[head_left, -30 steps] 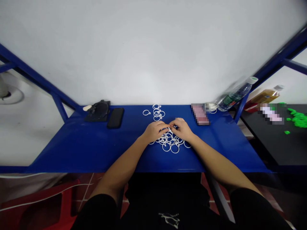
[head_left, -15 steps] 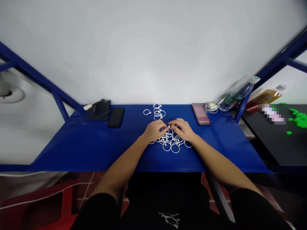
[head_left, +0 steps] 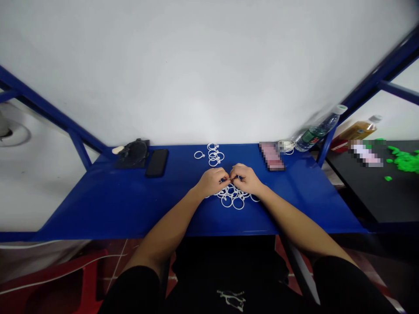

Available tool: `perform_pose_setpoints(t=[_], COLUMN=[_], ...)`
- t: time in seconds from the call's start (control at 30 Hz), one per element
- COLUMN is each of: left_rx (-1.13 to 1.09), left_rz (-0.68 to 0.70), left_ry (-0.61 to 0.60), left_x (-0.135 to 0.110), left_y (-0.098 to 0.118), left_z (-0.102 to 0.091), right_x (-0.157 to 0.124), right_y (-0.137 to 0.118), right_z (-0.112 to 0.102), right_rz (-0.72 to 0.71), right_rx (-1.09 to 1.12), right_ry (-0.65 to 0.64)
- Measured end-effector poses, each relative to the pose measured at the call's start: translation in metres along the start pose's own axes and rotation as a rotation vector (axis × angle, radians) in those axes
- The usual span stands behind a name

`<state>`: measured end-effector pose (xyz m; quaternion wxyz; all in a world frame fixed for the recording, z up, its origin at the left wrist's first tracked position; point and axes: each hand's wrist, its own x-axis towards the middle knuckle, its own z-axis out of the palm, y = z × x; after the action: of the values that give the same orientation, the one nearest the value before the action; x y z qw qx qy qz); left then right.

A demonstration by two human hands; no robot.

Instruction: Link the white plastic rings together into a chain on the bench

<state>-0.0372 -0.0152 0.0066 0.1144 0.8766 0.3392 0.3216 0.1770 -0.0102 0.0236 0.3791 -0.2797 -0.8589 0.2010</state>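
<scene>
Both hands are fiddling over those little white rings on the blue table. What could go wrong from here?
1. The left hand and right hand pinch something too small to make out; it might slip and spring away.
2. The pile of white rings lies loose between the wrists; a nudge could push some off the front of the table.
3. A stray ring might mix into the smaller group behind.

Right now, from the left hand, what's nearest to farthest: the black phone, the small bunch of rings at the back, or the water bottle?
From the left hand:
1. small bunch of rings, just behind it.
2. black phone, off to the left.
3. water bottle, far back right corner.
</scene>
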Motion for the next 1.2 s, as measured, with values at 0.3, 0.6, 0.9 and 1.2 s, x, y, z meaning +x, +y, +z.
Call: perform_pose_setpoints(t=[0.3, 0.6, 0.9, 1.2], left_rx=[0.163, 0.231, 0.287, 0.284], left_rz=[0.061, 0.148, -0.037, -0.414], left_ry=[-0.024, -0.030, 0.172, 0.250], left_x=[0.005, 0.011, 0.010, 0.008], left_y=[-0.003, -0.001, -0.017, -0.037], left_z=[-0.006, -0.004, -0.006, -0.010], right_x=[-0.004, -0.008, -0.008, -0.008], right_y=[0.003, 0.010, 0.019, 0.032], right_z=[0.000, 0.003, -0.013, -0.039], right_rz=[0.045, 0.036, 0.075, 0.082], right_rx=[-0.024, -0.047, -0.205, -0.251], right_ry=[0.014, -0.001, 0.089, -0.173])
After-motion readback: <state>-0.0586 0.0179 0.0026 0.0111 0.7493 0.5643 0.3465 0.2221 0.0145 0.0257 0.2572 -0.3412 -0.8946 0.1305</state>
